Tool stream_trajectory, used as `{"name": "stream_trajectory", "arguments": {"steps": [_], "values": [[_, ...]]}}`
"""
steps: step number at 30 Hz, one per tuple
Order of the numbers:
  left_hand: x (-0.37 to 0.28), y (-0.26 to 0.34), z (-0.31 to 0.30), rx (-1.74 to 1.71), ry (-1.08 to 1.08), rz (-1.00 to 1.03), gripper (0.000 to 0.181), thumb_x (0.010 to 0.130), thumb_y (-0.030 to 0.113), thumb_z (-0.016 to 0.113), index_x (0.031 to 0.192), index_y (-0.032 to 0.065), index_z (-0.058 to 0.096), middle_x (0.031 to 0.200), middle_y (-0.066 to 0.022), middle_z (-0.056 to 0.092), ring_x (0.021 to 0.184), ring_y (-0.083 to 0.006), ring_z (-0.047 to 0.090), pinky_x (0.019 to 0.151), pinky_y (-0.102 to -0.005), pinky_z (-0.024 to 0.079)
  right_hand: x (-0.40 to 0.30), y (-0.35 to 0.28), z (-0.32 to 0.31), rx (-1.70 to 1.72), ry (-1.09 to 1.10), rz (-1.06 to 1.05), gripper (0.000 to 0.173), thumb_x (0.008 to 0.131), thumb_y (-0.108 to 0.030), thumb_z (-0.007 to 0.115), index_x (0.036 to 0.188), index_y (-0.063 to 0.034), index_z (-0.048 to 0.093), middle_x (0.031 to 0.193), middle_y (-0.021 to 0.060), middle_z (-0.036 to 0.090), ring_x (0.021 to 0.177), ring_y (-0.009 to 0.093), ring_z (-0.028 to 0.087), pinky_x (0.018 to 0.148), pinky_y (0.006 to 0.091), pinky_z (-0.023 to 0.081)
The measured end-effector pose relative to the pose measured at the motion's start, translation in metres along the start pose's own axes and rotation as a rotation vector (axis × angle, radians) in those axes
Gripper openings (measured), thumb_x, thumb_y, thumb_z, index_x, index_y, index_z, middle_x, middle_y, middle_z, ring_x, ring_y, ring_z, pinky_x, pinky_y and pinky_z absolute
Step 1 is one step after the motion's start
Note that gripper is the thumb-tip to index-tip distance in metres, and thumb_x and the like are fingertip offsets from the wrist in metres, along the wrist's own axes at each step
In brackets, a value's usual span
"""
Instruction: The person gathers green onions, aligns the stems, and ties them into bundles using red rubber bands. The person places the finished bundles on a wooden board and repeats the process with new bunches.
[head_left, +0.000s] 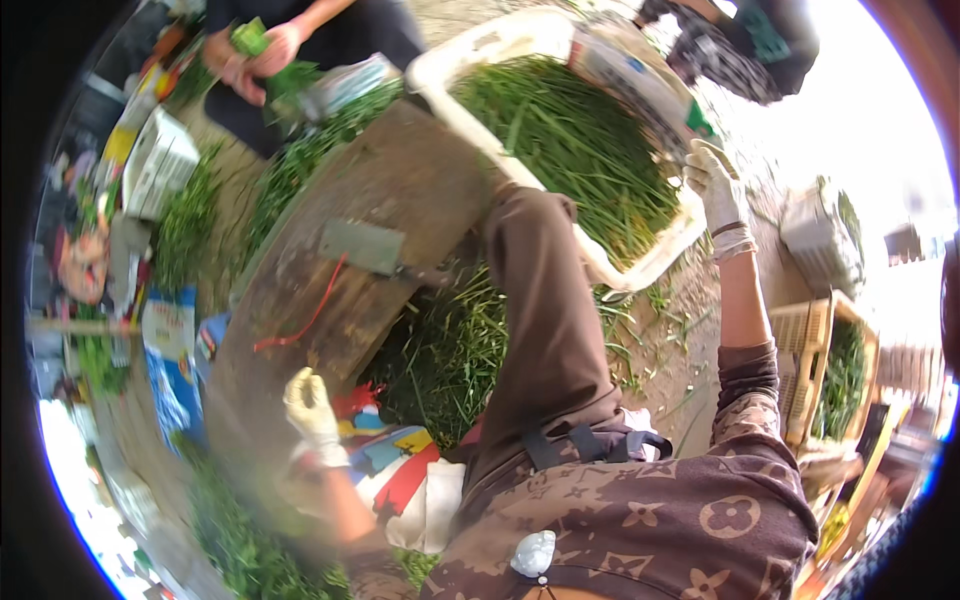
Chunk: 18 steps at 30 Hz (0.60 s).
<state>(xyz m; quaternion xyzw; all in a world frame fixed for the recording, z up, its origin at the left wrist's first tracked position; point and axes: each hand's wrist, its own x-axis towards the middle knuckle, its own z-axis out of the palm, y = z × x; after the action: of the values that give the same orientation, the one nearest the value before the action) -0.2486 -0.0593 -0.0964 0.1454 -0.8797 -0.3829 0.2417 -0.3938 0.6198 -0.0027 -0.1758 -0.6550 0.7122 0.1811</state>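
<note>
My left hand (313, 412), in a pale glove, is raised near the lower edge of a worn wooden board (300, 285), with fingers curled and nothing visible in them. On the board lie a cleaver (364, 246) with a wide greyish blade and a thin red tie (311, 319). My right hand (712, 176), also gloved, is held out beside the far corner of a white plastic tub (637, 274), fingers partly bent, and I see nothing in it. Long green leafy stalks (562, 142) fill the tub. A bulky printed sack (630, 82) leans on its far rim.
At the upper left a person (274, 56) holds a green bunch; another person (750, 45) is at the upper right. Cut greens (450, 360) lie beneath the board's edge. Crates (795, 367) stand on the right, a white basket (159, 165) on the left.
</note>
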Motion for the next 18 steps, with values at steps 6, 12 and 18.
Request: {"name": "stream_trajectory", "arguments": {"steps": [6,12,18], "values": [[0.018,0.188,0.151,-0.274,-0.232,0.277,0.018,0.088,-0.005,0.071,0.104,0.0024,0.072,0.108,-0.0084,0.07,0.096,-0.0168,0.067,0.087,-0.0312,0.057,0.022,0.069,-0.096,-0.468,0.024,-0.037,0.035,0.094,-0.024,0.067,0.124,-0.0069,0.066,0.11,0.0065,0.071,0.099,0.017,0.065,0.089,0.031,0.051],[0.006,0.328,0.254,-0.564,-0.442,0.377,0.016,0.081,-0.005,0.076,0.094,0.004,0.071,0.098,-0.0095,0.074,0.087,-0.0172,0.069,0.077,-0.0276,0.053,0.097,0.122,-0.053,-1.538,-0.32,0.223,0.06,0.085,-0.017,0.066,0.143,-0.0127,0.051,0.137,0.0197,0.058,0.125,0.037,0.058,0.106,0.0439,0.047],[-0.015,0.36,0.312,-0.711,-0.768,0.409,0.018,0.082,-0.003,0.075,0.097,0.0044,0.071,0.098,-0.0108,0.073,0.089,-0.0258,0.071,0.077,-0.0337,0.057,0.136,0.196,-0.044,-1.672,-0.583,0.331,0.05,0.086,-0.013,0.06,0.136,-0.0118,0.057,0.125,0.0215,0.065,0.118,0.037,0.063,0.098,0.046,0.052]]}}
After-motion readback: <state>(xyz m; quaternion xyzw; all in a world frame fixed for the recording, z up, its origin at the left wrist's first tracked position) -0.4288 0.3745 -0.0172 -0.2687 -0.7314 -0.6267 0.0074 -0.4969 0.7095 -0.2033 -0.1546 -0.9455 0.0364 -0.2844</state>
